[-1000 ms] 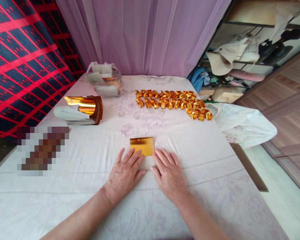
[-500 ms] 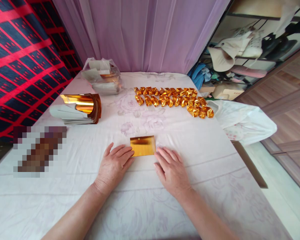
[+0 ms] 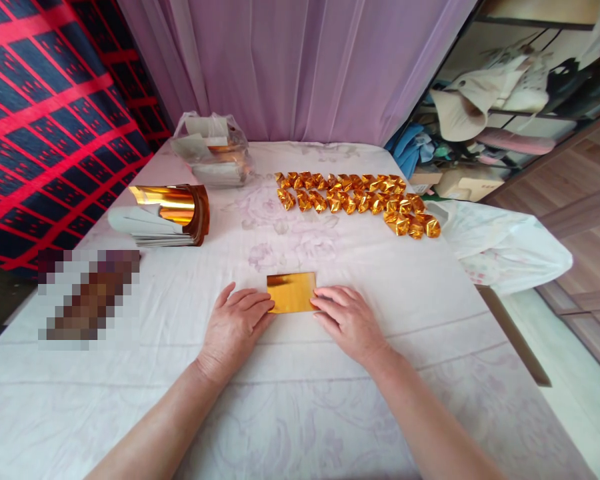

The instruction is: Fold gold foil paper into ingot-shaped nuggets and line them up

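Note:
A small rectangle of shiny gold foil paper [image 3: 293, 293] lies flat on the cloth before me, its long side running left to right. My left hand [image 3: 237, 327] rests palm down with fingers stretched out, their tips on the paper's left edge. At the opposite edge, my right hand [image 3: 353, 325] touches the paper with its fingertips, the fingers slightly bent and the thumb lower down. Neither hand lifts the sheet. Beyond it stand rows of folded gold foil pieces [image 3: 350, 200]. To the left is a curved stack of gold foil sheets [image 3: 180, 203] with pale backs.
A clear plastic bag [image 3: 215, 153] of more sheets sits at the back left of the cloth-covered table [image 3: 260, 413]. A blurred-out patch [image 3: 90, 300] hides something at left. A white plastic bag [image 3: 515, 243] and a shelf with shoes and a cap [image 3: 460, 110] are at right.
My right fingers have come onto the paper's right edge and bent a little more. The dark reflection on the foil has shrunk. The whole view has shifted slightly.

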Demonstrator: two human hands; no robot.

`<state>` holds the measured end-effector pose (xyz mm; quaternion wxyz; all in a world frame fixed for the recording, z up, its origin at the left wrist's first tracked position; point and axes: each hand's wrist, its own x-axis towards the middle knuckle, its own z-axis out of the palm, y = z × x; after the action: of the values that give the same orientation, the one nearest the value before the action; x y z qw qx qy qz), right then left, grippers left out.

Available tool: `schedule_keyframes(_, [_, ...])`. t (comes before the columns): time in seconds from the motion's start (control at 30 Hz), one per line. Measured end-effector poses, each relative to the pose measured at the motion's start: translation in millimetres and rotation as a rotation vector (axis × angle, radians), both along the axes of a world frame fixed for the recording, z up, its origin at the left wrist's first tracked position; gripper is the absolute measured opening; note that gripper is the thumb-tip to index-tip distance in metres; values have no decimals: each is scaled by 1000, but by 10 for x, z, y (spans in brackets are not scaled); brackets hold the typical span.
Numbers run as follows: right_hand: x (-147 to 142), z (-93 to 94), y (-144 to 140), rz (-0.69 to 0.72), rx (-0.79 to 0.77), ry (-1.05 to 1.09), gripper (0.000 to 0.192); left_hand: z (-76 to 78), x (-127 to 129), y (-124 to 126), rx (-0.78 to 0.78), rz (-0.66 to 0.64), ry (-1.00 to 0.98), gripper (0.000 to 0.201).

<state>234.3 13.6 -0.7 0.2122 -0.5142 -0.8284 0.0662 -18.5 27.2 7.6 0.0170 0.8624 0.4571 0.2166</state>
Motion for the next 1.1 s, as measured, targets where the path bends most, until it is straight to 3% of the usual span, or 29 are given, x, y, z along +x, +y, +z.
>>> schedule_keyframes(0.23, [2,-9,8,3,8,-19,23,3,12,3,46,-15,23,25])
schedule_keyframes(0.8, [-41,-13,4,-7,71,12,27,14,19,17,-3,10,-19,27])
schedule_keyframes(1.1, [-64,-63,1,-128,71,68,24,-2,52,4,-97,40,-27,25])
